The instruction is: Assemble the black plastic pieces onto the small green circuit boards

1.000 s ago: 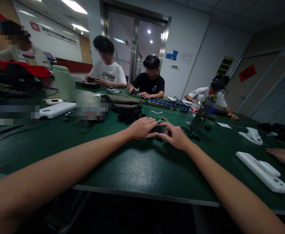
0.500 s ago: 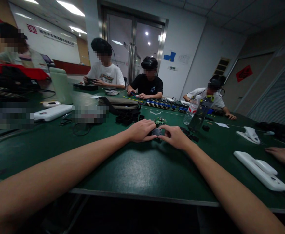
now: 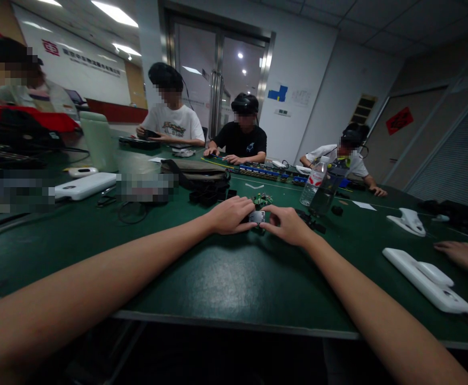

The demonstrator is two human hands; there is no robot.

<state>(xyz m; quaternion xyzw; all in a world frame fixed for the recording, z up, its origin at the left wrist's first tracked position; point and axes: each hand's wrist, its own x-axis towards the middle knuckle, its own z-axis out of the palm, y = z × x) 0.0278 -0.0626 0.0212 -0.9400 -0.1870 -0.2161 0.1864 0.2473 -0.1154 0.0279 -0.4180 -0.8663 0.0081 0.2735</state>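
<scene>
Between my two hands is a small flat silvery piece [image 3: 257,216] with dark marks at its right end; its exact kind is too small to tell. My left hand [image 3: 234,215] grips its left end, with the thumb along the near edge and the fingers at the far side. At the right end, my right hand [image 3: 288,224] pinches it between thumb and forefinger. Just beyond the fingers lies a small heap of green circuit boards [image 3: 262,199] on the dark green table [image 3: 218,283]. Something green shows under the piece, mostly hidden.
Black open boxes [image 3: 208,195] and a grey-brown bag [image 3: 196,172] lie beyond my left hand. A water bottle [image 3: 314,182] stands right of the boards. White devices [image 3: 426,280] rest at the right, near another person's hand [image 3: 464,256]. Several people sit around the table.
The silvery piece now looks brighter, as if tilted slightly to catch the light. Both hands keep their hold in nearly the same place.
</scene>
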